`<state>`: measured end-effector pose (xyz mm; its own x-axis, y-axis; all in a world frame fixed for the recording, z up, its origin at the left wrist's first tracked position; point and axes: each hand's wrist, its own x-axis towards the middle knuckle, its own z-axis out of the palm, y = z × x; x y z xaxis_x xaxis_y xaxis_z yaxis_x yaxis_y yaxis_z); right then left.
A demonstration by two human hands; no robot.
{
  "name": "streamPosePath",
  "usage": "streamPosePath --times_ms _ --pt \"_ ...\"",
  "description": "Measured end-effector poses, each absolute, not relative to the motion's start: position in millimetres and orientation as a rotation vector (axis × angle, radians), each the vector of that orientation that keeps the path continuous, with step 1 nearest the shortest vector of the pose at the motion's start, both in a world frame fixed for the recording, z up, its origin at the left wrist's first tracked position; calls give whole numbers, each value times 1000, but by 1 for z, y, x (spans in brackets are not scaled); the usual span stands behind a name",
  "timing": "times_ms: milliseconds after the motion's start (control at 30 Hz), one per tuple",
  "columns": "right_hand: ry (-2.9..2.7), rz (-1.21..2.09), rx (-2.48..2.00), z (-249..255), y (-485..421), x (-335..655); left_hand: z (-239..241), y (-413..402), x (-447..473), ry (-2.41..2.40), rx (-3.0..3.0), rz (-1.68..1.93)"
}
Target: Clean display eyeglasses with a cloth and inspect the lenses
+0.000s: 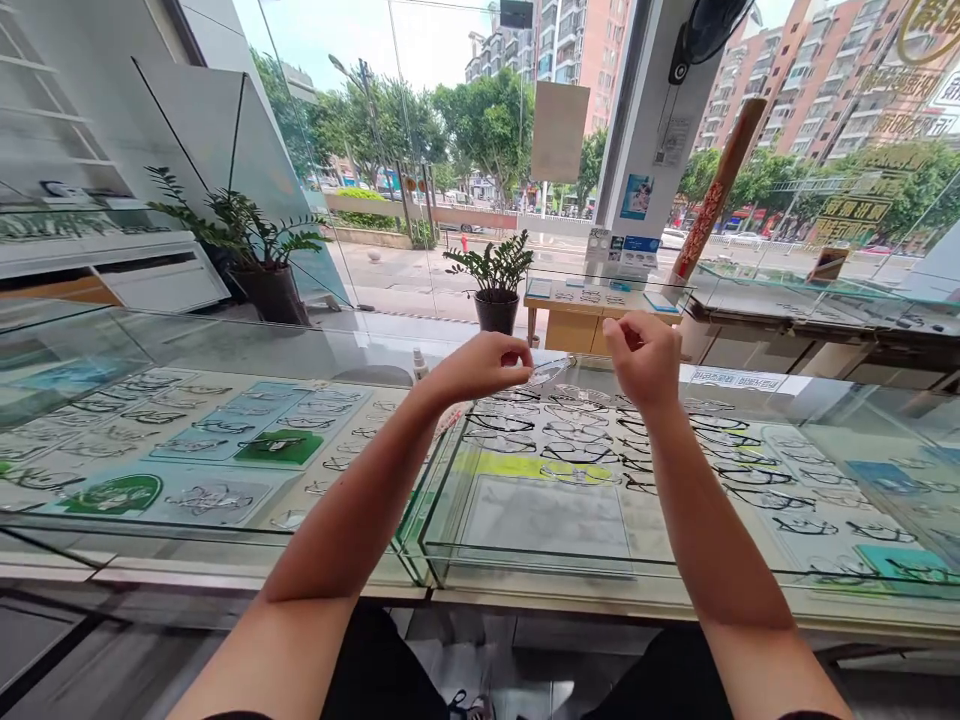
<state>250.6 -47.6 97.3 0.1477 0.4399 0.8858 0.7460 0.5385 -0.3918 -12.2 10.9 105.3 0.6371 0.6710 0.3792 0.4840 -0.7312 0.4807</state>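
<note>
Both arms reach forward over a glass display case. My left hand is closed, its fingers curled down and the thumb near them. Just to the right of its fingertips shows a thin, pale eyeglass frame; whether the fingers touch it I cannot tell. My right hand is raised a little way to the right, thumb and fingers curled into a loop. What either hand holds, if anything, is too small or hidden. Below them, rows of eyeglasses lie inside the case.
The glass case's front edge runs close before my body. Another case with eyeglasses adjoins on the left. Beyond stand a potted plant, a larger potted plant and a small wooden table by the window.
</note>
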Motion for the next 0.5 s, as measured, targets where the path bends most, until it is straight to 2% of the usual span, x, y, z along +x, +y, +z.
streamPosePath --times_ms 133,267,500 --pt "-1462 -161 -1237 54 -29 271 76 25 -30 855 2535 417" --pt "-1441 -131 -1351 32 -20 283 54 33 -38 948 2456 9" --pt "-1497 -147 -1459 23 -18 283 46 19 -36 1101 2473 -264"
